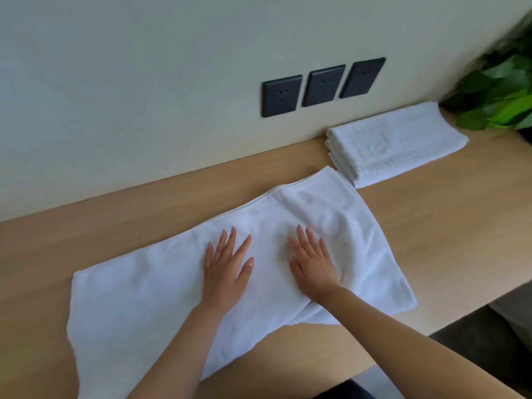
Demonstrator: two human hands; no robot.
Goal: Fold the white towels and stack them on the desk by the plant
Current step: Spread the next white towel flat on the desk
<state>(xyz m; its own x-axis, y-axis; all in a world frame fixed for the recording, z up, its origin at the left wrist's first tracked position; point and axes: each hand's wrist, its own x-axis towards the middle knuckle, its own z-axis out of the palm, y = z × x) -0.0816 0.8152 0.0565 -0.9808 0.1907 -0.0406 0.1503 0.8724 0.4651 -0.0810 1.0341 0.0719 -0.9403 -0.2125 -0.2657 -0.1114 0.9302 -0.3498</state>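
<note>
1. Pale cream wall (129, 82) fills the top half of the view, running behind the desk.
2. Long light-wood desk (431, 226) w/ fine grain runs diagonally below it; back edge meets the wall.
3. Big white terry towel (138, 306) lies spread on the desk, folded over lengthwise, hemmed edge toward the wall. Its right end sits just beside the folded stack; near left corner hangs over the desk's front edge.
4. Stack of folded white towels (397, 142), waffle-pattern w/ an embossed logo on top, sits at the back right of the desk, against the wall & next to the plant.
5. Green leafy plant (501, 84) at far right, leaves reaching the stack's far corner.
6. Three dark grey square wall sockets (324, 86) in a row, above the desk, left of the stack.
7. Left hand (227, 272) rests palm-down on the spread towel's middle, fingers straight & fanned, gripping nothing.
8. Right hand (312, 263) lies flat just beside it, apart from the left, fingers straight & close together, pressing the towel, holding nothing.
</note>
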